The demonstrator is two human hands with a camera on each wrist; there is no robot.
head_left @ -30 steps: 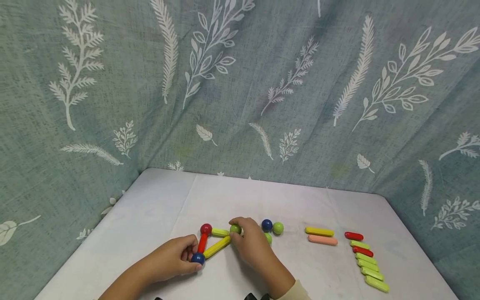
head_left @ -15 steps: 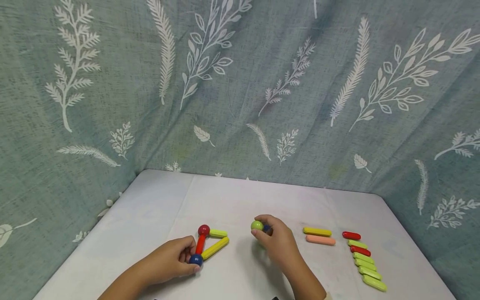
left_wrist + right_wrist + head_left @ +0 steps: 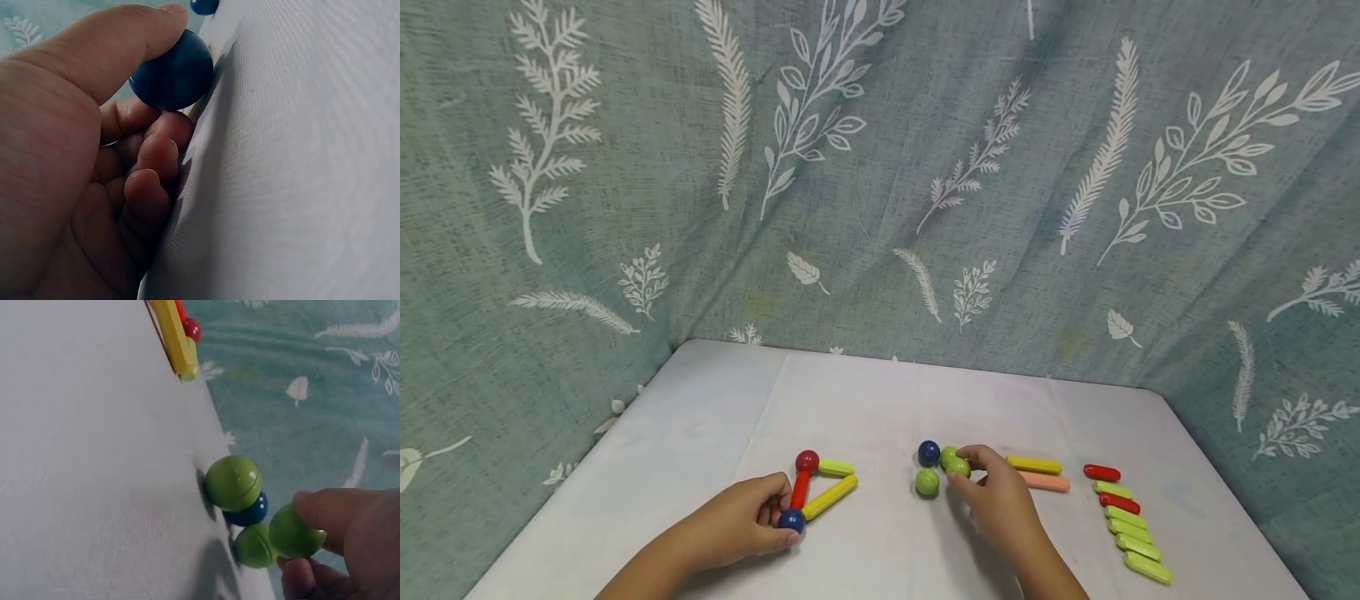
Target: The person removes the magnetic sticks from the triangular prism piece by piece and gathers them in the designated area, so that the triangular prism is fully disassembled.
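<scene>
My left hand (image 3: 752, 512) pinches a blue ball (image 3: 175, 72) between thumb and fingers, low at the table. From that ball a red stick (image 3: 801, 490) runs to a red ball (image 3: 807, 462), and a yellow stick (image 3: 831, 497) slants away to the right. A short lime stick (image 3: 837, 467) extends from the red ball; its right end lies close to the yellow stick's far end. My right hand (image 3: 1000, 496) pinches a green ball (image 3: 295, 531) with thumb and fingers. Close by it are a second green ball (image 3: 255, 546), a third green ball (image 3: 927, 482) and another blue ball (image 3: 928, 452).
Right of my right hand lie a loose yellow stick (image 3: 1034, 464) and a salmon stick (image 3: 1047, 482). Farther right, a column of red and lime sticks (image 3: 1127, 529) runs toward the near edge. Leaf-patterned cloth (image 3: 865, 167) rises behind the white table (image 3: 850, 400).
My right hand has carried the green ball away from the ends of the lime and yellow sticks, rightward to the loose balls. The left hand keeps its hold on the blue ball.
</scene>
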